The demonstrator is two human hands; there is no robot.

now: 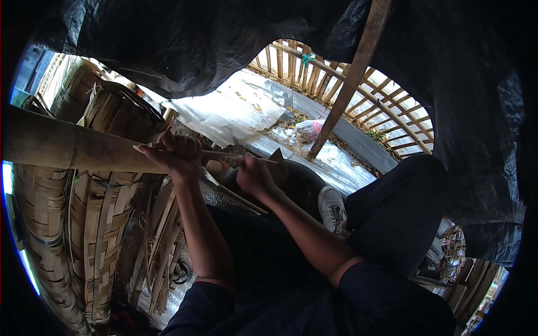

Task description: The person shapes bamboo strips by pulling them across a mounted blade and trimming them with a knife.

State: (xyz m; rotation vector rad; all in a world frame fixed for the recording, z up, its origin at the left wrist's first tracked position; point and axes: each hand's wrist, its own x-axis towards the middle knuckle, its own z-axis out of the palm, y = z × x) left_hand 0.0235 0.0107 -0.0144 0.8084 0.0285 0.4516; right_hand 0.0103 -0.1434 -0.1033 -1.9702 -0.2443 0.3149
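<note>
A thin bamboo stick (223, 154) runs from my left hand (180, 152) across to my right hand (255, 176). My left fingers are closed round its left end, above the end of a thick bamboo pole (73, 147). The right hand is also closed on the stick, whose tip shows just beyond the fist. Close to that tip is a dark triangular flat piece (278, 157); whether it is a blade I cannot tell. Below the hands, dark shade hides most detail.
Tall woven bamboo baskets (101, 235) stand at the left, beside split bamboo strips (162, 263). Black plastic sheeting (185, 45) hangs overhead, with a slanted wooden post (358, 61) in front. A bamboo lattice fence (336, 73) lies beyond. My white shoe (333, 210) is at the right.
</note>
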